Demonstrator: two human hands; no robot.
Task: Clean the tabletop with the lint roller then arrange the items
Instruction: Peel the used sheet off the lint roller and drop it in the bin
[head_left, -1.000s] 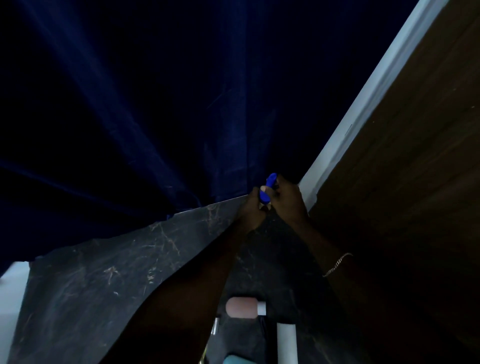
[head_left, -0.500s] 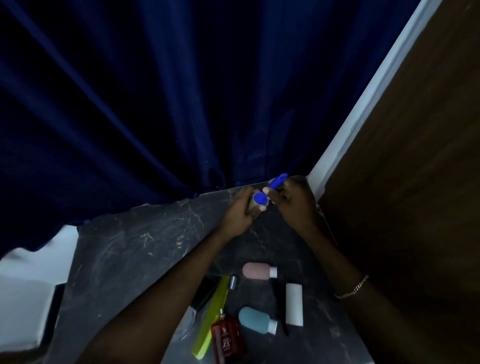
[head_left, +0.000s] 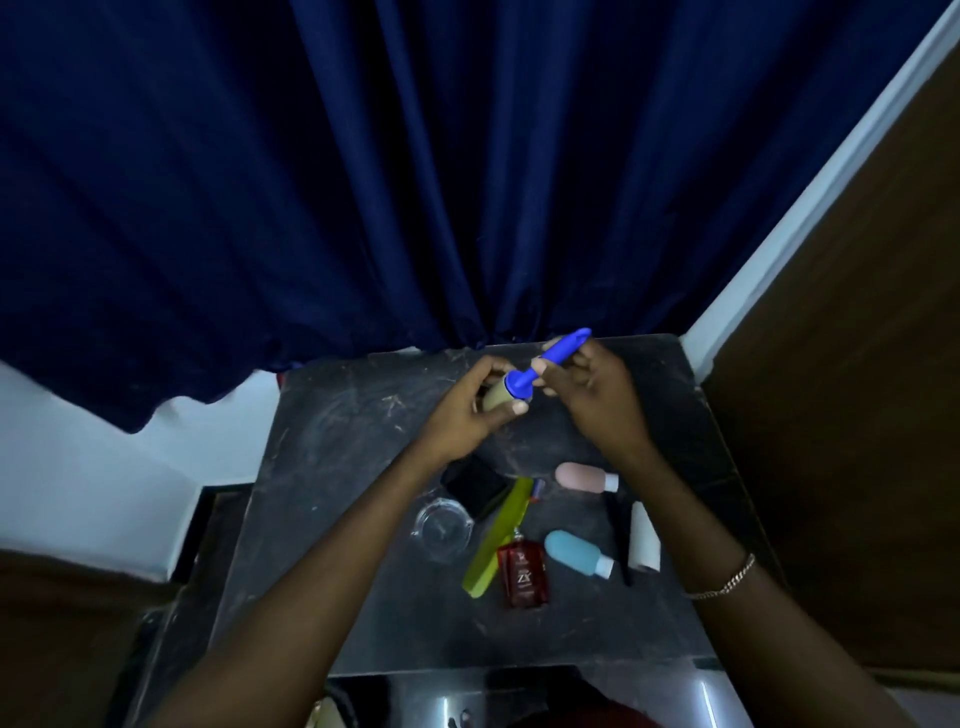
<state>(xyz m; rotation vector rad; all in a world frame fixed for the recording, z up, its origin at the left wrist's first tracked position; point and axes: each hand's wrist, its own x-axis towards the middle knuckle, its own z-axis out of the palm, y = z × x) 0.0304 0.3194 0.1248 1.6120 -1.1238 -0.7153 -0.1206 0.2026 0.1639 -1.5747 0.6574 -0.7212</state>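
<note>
Hands up over the tabletop (head_left: 332, 467): your left hand (head_left: 467, 410) is gripping the lint roller (head_left: 524, 382) drum, your right hand (head_left: 592, 395) is pinching its blue handle.

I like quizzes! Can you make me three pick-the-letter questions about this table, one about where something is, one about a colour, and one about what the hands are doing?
1. Where does the blue bottle lie?
A. right of the red bottle
B. on the curtain
C. in the glass dish

2. What colour is the roller handle?
A. pink
B. blue
C. white

3. What are the hands doing?
A. resting flat
B. both holding the roller
C. lifting the comb

Answers: 1 A, it lies beside the red bottle on the table. 2 B, it is bright blue. 3 B, left hand grips the roll, right hand the handle.
</note>
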